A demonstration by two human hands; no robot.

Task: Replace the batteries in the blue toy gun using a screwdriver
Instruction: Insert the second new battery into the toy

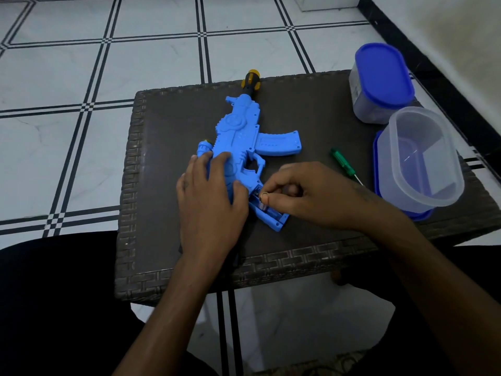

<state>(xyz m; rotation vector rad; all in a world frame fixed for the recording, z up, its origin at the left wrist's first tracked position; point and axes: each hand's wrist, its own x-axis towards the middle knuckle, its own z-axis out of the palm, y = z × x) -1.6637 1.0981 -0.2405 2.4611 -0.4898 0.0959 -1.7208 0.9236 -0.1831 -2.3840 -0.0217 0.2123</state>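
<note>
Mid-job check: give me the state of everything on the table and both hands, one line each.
toy gun: lying flat, battery compartment in the grip open.
battery: pinched at the open compartment.
screwdriver: lying on the table, untouched.
lidded container: closed, blue lid on.
open container: no lid on, standing on a blue lid.
left hand: pressing the gun down.
right hand: pinching the battery.
table: holding everything.

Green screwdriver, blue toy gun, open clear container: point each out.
green screwdriver (342, 163), head view, on its handle.
blue toy gun (238, 128), head view, on the body above the magazine.
open clear container (401, 169), head view, on its near wall.
</note>
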